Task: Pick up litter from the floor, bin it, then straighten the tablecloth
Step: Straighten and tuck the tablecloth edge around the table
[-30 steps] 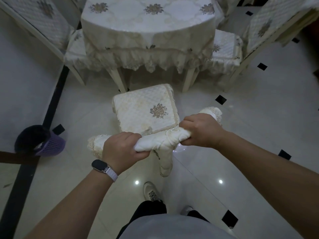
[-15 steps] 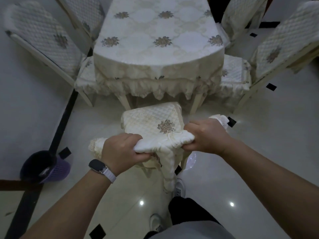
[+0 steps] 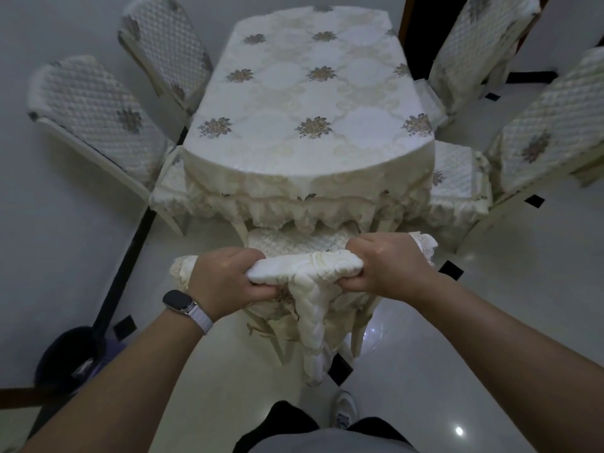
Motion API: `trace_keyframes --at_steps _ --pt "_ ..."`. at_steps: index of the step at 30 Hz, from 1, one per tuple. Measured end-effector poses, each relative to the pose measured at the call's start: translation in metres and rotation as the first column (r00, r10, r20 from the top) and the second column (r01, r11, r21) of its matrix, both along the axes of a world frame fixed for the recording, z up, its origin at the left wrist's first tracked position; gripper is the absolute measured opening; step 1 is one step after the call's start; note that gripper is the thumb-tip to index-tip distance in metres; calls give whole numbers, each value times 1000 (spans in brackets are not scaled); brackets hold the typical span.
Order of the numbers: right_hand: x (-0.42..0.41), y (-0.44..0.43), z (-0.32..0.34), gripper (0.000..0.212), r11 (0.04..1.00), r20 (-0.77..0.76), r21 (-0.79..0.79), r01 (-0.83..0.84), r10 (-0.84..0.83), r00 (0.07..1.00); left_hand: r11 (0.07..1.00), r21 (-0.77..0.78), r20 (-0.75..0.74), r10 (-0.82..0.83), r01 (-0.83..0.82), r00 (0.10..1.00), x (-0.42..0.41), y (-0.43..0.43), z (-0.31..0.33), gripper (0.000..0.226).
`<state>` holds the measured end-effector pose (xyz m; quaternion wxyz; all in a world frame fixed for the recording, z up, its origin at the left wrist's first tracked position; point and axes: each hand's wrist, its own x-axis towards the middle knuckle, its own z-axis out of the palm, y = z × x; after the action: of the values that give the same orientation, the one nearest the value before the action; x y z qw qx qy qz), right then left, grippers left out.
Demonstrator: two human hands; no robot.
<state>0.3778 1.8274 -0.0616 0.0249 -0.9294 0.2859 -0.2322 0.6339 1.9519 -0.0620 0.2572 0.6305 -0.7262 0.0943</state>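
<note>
Five chairs (image 3: 94, 103), one table (image 3: 310, 93), one bin (image 3: 65, 358), two hands (image 3: 225, 282).

The floor (image 3: 490, 338) is glossy white tile, set with small black diamonds (image 3: 451, 269) and crossed on the left by a long black strip (image 3: 130, 243). A long table (image 3: 294, 178) stands on it, running from near to far. It is wholly covered by a cream tablecloth (image 3: 310, 103) with flower motifs, whose frilled skirt hangs over the near edge. Quilt-covered chairs stand along both sides, the left pair (image 3: 98, 103) and the right pair (image 3: 549, 132). A fifth chair (image 3: 294, 244) stands at the near end, its seat partly under the skirt. A purple bin (image 3: 75, 358) sits near left, at the strip's near end. A white shoe (image 3: 346, 408) rests on the nearest tile.
</note>
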Motion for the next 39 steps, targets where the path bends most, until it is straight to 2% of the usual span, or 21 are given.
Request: trace_keyframes --at_steps 15,24,34,39 --pt "77 -42 11 42 984 15 -11 177 -177 984 986 70 -30 -148 150 989 102 -97 8 49" --pt "130 -56 16 39 965 66 -59 255 -251 966 951 -7 -40 -309 309 950 157 -137 12 40" --pt "148 -71 18 44 947 23 -80 313 -312 950 958 -11 -53 -288 288 956 176 -160 12 45" --pt "149 -80 20 43 959 88 -105 264 -255 963 961 -35 -67 -275 273 959 174 -165 13 46"
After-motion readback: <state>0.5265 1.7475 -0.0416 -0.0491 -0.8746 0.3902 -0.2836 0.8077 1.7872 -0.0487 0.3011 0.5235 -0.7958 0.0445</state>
